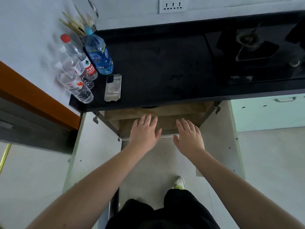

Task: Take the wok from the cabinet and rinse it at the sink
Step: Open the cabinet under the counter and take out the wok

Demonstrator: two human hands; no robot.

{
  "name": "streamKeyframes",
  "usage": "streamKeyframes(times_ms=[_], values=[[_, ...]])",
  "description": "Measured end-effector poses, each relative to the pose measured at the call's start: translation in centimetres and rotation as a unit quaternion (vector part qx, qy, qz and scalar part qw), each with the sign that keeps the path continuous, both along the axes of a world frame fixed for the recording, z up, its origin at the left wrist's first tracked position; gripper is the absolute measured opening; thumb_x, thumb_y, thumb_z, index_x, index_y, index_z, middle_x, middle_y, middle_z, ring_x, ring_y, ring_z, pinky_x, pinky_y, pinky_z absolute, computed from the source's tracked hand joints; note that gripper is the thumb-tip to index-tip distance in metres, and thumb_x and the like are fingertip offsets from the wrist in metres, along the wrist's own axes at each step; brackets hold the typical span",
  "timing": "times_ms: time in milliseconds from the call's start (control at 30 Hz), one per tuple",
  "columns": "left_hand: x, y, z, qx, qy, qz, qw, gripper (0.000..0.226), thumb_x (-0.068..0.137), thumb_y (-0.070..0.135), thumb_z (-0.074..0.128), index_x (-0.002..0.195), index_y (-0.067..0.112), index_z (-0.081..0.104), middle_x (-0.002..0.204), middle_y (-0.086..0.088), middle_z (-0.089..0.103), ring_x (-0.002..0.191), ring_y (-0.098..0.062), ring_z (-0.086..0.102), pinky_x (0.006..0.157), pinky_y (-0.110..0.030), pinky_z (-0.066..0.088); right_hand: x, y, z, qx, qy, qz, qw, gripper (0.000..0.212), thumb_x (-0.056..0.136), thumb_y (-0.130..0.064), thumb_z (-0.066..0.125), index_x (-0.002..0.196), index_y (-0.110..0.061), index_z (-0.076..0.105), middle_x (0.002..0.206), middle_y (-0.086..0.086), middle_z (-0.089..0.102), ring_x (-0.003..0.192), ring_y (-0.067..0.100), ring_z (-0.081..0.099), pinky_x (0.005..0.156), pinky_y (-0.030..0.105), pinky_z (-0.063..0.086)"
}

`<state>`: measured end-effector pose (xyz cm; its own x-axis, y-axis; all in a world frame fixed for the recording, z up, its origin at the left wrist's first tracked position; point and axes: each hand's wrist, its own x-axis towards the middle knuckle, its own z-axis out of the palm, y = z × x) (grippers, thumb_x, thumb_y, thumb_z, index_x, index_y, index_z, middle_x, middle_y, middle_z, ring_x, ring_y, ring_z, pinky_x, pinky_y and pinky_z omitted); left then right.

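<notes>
Both arms reach forward toward the open cabinet (165, 123) under the dark surface (165, 70). The left hand (143, 131) and the right hand (189, 138) hang side by side in front of the opening, palms down, fingers straight and spread, holding nothing and apart from each other. The cabinet's two doors stand swung outward, the left door (92, 146) and the right door (231, 138) flanking the arms. Inside, only a brown shelf board shows past the fingertips; the wok cannot be made out, since the surface's near edge hides most of the interior.

On the surface's left end stand several plastic bottles: a blue-labelled bottle (99, 53) farthest, a red-capped bottle (79, 58) beside it, and a clear bottle (74, 80) nearest. A phone (113, 87) lies flat just right of them. A holder of chopsticks (76, 23) sits in the far left corner. A gas burner (249, 42) is set into the surface at the right. A wall socket (173, 4) is mounted above.
</notes>
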<state>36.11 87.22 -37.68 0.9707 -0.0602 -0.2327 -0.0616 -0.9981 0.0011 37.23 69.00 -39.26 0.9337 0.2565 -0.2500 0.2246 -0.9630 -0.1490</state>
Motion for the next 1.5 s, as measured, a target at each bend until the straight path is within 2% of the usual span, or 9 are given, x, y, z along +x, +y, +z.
streamKeyframes(times_ms=[100, 267, 500, 633, 867, 933, 1100, 1367, 1500], values=[[1.3, 0.0, -0.6, -0.022, -0.014, 0.028, 0.999, 0.064, 0.098, 0.056, 0.02, 0.153, 0.023, 0.02, 0.159, -0.004, 0.023, 0.147, -0.023, 0.019, 0.117, -0.041, 0.02, 2.1, 0.0, -1.1, 0.014, 0.002, 0.001, 1.0, 0.066, 0.099, -0.045, 0.035, 0.154, -0.018, 0.011, 0.161, 0.004, 0.014, 0.149, 0.022, 0.011, 0.119, 0.038, 0.009], [2.5, 0.6, -3.7, -0.042, -0.014, 0.02, 0.999, 0.063, 0.099, 0.055, 0.021, 0.152, 0.022, 0.022, 0.159, -0.002, 0.023, 0.147, -0.021, 0.019, 0.118, -0.039, 0.021, 4.2, 1.2, -4.1, 0.042, -0.012, -0.031, 0.999, 0.064, 0.099, -0.046, 0.034, 0.154, -0.018, 0.014, 0.161, 0.002, 0.016, 0.149, 0.021, 0.011, 0.119, 0.037, 0.008], [5.0, 2.0, -10.7, -0.057, -0.024, 0.007, 0.998, 0.061, 0.098, 0.052, 0.024, 0.151, 0.022, 0.027, 0.159, 0.001, 0.025, 0.146, -0.017, 0.02, 0.116, -0.035, 0.02, 5.0, 4.5, -11.8, 0.087, -0.047, -0.065, 0.993, 0.062, 0.099, -0.041, 0.036, 0.153, -0.017, 0.018, 0.16, 0.002, 0.02, 0.148, 0.02, 0.013, 0.116, 0.031, 0.002], [6.5, 2.9, -14.6, -0.061, -0.048, 0.008, 0.997, 0.064, 0.095, 0.054, 0.018, 0.149, 0.023, 0.032, 0.158, 0.002, 0.027, 0.145, -0.017, 0.023, 0.115, -0.036, 0.024, 6.6, 5.4, -16.0, 0.109, -0.076, -0.085, 0.987, 0.06, 0.098, -0.036, 0.041, 0.152, -0.016, 0.023, 0.159, 0.002, 0.024, 0.148, 0.02, 0.015, 0.118, 0.034, 0.007], [9.5, 3.0, -21.3, -0.071, -0.074, -0.041, 0.994, 0.064, 0.095, 0.057, 0.019, 0.152, 0.028, 0.018, 0.161, 0.005, 0.015, 0.148, -0.016, 0.012, 0.119, -0.039, 0.019, 10.4, 5.9, -23.2, 0.129, -0.133, -0.116, 0.976, 0.057, 0.097, -0.028, 0.041, 0.151, -0.016, 0.026, 0.157, 0.004, 0.029, 0.146, 0.022, 0.02, 0.114, 0.03, 0.003], [10.7, 3.0, -23.3, -0.066, -0.095, -0.039, 0.992, 0.064, 0.095, 0.057, 0.02, 0.152, 0.027, 0.022, 0.16, 0.003, 0.021, 0.147, -0.017, 0.017, 0.117, -0.04, 0.024, 11.8, 6.0, -25.0, 0.139, -0.165, -0.118, 0.969, 0.055, 0.096, -0.024, 0.043, 0.149, -0.014, 0.031, 0.154, 0.006, 0.034, 0.144, 0.025, 0.025, 0.114, 0.032, 0.009], [13.6, 2.7, -27.8, -0.066, -0.159, -0.034, 0.985, 0.062, 0.092, 0.055, 0.032, 0.142, 0.021, 0.045, 0.151, -0.002, 0.042, 0.14, -0.022, 0.036, 0.109, -0.042, 0.034, 15.5, 5.9, -29.5, 0.193, -0.237, -0.134, 0.943, 0.052, 0.093, -0.022, 0.039, 0.143, -0.009, 0.041, 0.146, 0.013, 0.044, 0.138, 0.031, 0.036, 0.113, 0.045, 0.027], [18.4, 1.5, -32.4, -0.095, -0.222, -0.036, 0.97, 0.063, 0.095, 0.059, 0.026, 0.152, 0.031, 0.022, 0.16, 0.007, 0.018, 0.148, -0.013, 0.011, 0.118, -0.035, 0.01, 20.6, 4.7, -34.0, 0.189, -0.335, -0.103, 0.917, 0.056, 0.092, -0.028, 0.032, 0.145, -0.009, 0.039, 0.148, 0.012, 0.043, 0.138, 0.029, 0.035, 0.113, 0.048, 0.03], [19.9, 0.8, -34.5, -0.079, -0.243, -0.042, 0.966, 0.064, 0.094, 0.059, 0.025, 0.151, 0.03, 0.022, 0.16, 0.004, 0.02, 0.148, -0.015, 0.013, 0.118, -0.039, 0.011, 22.5, 3.9, -35.5, 0.138, -0.359, -0.081, 0.92, 0.061, 0.09, -0.032, 0.031, 0.146, -0.01, 0.036, 0.15, 0.011, 0.039, 0.14, 0.027, 0.032, 0.116, 0.045, 0.025]])
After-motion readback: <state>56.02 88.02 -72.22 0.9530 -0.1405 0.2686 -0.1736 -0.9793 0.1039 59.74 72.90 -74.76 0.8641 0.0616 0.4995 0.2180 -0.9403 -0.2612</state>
